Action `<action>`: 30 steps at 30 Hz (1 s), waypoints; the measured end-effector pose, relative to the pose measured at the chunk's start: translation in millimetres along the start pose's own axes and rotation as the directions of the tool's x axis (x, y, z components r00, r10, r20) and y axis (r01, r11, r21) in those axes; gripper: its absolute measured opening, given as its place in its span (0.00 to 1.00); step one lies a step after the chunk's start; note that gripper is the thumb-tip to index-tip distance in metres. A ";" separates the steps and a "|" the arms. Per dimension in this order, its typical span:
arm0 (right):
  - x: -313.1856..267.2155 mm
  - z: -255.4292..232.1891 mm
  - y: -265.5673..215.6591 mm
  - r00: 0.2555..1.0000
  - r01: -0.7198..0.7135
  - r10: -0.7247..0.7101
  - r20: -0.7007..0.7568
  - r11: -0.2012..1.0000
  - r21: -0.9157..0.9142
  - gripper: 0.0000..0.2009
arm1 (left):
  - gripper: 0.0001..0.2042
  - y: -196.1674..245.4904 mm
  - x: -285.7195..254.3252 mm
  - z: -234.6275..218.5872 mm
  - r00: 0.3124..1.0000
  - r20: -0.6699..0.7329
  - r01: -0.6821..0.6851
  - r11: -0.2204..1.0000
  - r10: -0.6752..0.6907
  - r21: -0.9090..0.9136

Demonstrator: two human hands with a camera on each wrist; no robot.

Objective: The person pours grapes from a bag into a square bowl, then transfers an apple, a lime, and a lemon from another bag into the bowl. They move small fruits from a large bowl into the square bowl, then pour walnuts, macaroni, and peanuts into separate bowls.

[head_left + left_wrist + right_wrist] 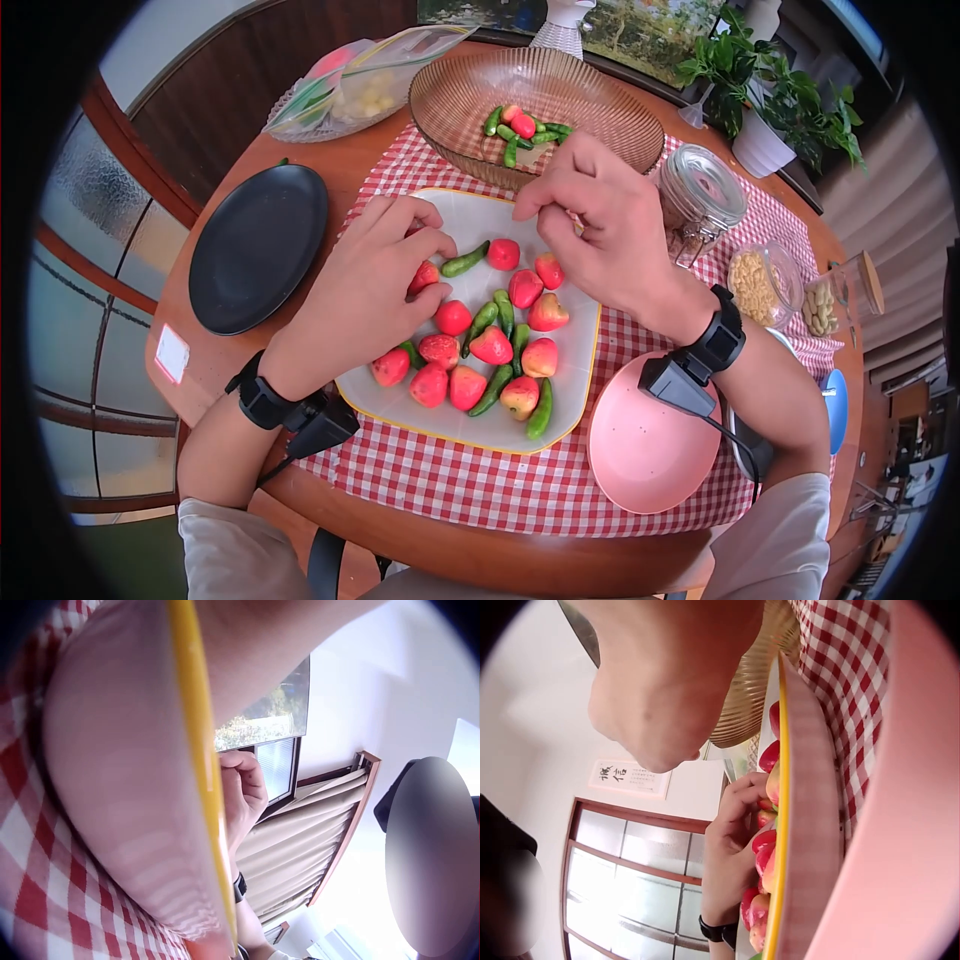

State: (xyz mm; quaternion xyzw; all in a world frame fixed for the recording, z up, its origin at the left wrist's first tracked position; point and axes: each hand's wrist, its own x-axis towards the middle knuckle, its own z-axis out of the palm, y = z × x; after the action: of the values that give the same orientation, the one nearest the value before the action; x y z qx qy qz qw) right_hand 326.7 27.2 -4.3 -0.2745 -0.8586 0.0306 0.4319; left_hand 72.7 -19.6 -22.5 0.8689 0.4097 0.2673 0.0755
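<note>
On the checked cloth stands a white tray (565,395) with a yellow rim, scattered with small red apples (491,345) and green peppers (482,327). My left hand (365,275) reaches over its left side, with thumb and fingers bent around a small red apple (424,277); the right wrist view shows those fingers down among the apples. My right hand (610,225) hovers over the tray's far right part, fingers loosely bent, thumb and index apart with nothing showing between them. Beyond it, an amber ribbed bowl (450,120) holds several peppers and a few apples.
A black plate (258,250) lies at left, with a bagged dish (350,95) behind it. On the right are a pink bowl (650,450), a clip-top glass jar (700,195), a jar of yellow pieces (762,285) and a potted plant (765,130).
</note>
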 end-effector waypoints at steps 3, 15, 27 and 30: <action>0.5 2.9 -1.5 0.988 0.106 -0.100 0.114 0.993 -0.049 0.05 | 0.13 1.7 0.5 -2.7 0.998 0.059 0.036 0.999 -0.036 0.010; -5.5 7.8 -15.0 0.882 0.041 -0.036 0.469 0.999 0.000 0.08 | 0.10 -4.0 1.1 2.2 0.998 0.023 -0.052 0.997 0.051 0.053; -4.9 5.7 -15.3 0.871 0.042 -0.016 0.491 0.998 -0.042 0.11 | 0.12 -2.9 4.2 -5.0 0.999 0.050 0.028 0.961 -0.014 -0.276; -4.8 5.7 -17.0 0.875 0.063 -0.037 0.482 0.997 -0.038 0.12 | 0.12 -2.3 3.8 -5.7 0.998 0.036 -0.035 0.977 0.043 -0.208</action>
State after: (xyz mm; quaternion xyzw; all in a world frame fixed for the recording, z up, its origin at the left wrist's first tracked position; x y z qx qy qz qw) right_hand 317.1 11.5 -6.4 -0.2473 -0.9462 0.0642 0.1984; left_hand 70.1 -15.7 -17.0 0.8693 0.3608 0.2925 0.1688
